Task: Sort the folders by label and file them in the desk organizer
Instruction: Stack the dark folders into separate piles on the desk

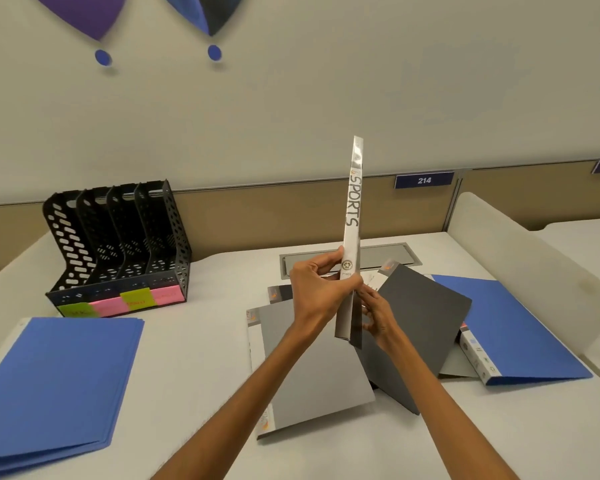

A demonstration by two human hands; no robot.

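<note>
Leftward stands the organizer [118, 244]; gray folders [326, 375] lie under the SPORTS folder [353, 209].

Plain cream wall [361, 81] well beyond the left hand [317, 289], tan fabric divider panel [257, 209] along its base, white desk [205, 358] underneath.

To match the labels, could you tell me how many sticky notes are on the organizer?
4, on the organizer's front lip: green far left, then pink, green, pink.

both hands [347, 299] hold sports folder [352, 216] upright.
</note>
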